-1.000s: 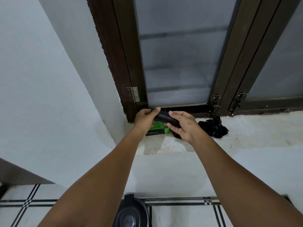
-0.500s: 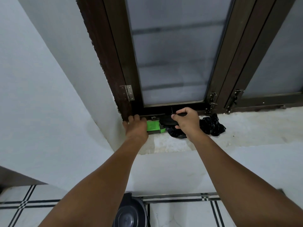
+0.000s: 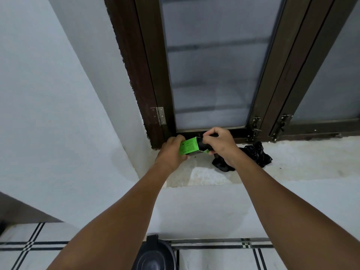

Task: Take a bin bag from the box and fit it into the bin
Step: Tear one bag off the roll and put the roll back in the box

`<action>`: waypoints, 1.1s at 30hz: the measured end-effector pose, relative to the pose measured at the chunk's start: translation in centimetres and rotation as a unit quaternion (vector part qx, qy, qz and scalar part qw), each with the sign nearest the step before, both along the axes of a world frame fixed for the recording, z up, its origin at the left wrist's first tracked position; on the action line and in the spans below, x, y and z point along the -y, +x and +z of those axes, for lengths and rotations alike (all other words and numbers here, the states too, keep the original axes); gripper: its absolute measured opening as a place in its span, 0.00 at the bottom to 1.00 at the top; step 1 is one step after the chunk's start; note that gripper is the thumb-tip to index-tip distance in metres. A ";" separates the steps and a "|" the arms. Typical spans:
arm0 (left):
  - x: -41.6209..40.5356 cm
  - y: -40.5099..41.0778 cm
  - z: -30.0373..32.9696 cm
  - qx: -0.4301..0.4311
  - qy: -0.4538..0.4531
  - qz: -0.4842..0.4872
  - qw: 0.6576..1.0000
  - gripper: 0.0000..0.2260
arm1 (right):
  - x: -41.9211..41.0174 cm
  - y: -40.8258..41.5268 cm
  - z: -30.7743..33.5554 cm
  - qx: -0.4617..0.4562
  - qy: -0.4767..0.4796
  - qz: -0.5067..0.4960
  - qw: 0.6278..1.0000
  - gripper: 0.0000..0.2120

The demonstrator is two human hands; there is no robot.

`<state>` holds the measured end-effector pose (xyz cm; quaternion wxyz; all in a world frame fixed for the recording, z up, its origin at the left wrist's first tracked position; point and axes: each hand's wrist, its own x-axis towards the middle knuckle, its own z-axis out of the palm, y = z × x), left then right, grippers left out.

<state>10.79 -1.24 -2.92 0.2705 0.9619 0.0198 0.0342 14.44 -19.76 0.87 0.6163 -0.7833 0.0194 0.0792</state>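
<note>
My left hand (image 3: pixel 172 151) now grips the green box (image 3: pixel 190 146), fingers curled round its far end and thumb underneath, holding it lifted just off the sill (image 3: pixel 303 158). Half a second ago that hand was only reaching down onto the box as it lay against the window frame; a second ago the box sat untouched while both my hands were on the black roll. So the box has come up and turned its open end to the right.

In that open end sits the roll of bin bags (image 3: pixel 202 146), its dark round body half inside the cardboard. My right hand (image 3: pixel 219 142) pinches it with fingertips and thumb bunched together around the end that sticks out, knuckles raised toward the glass. I cannot tell from here whether the roll is going in or coming out, though I judge I am tucking it back.

Further right, a loose black bin bag (image 3: pixel 259 153) lies crumpled on the sill behind my right wrist. I take that for the one I need, already free of the box.

Down below, between my forearms, the dark bin (image 3: pixel 155 258) stands on the tiled floor with no liner in it that I can see. Fitting is all to do.
</note>
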 end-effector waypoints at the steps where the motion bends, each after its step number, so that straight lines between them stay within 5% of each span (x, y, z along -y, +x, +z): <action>1: 0.0 0.0 0.1 0.002 -0.009 -0.003 1.000 0.25 | -0.2 -0.1 0.1 -0.005 0.000 0.012 1.000 0.04; 6: -0.9 -0.3 -0.1 0.018 -0.006 0.015 1.000 0.31 | -0.8 0.1 0.2 -0.040 0.006 0.039 0.998 0.11; 11: -1.4 -0.6 -0.5 -0.001 -0.075 0.057 0.996 0.24 | -1.1 0.0 -0.4 -0.001 0.020 -0.006 1.000 0.20; 19: -0.5 -0.9 -0.8 0.007 -0.195 0.097 0.976 0.22 | -1.8 -0.3 -0.8 0.055 -0.003 -0.001 0.998 0.10; 23: -0.3 -0.8 -0.7 0.007 -0.231 0.107 0.967 0.22 | -2.1 -0.1 -0.9 0.053 -0.055 0.008 0.997 0.18; 28: -0.5 -1.2 -0.7 0.001 -0.295 0.123 0.948 0.22 | -1.2 0.0 -0.2 0.000 0.066 -0.059 0.996 0.09; 33: -0.4 -1.4 -0.4 0.004 -0.326 0.129 0.936 0.21 | -0.5 -0.2 -1.2 -0.080 0.192 -0.030 0.978 0.19</action>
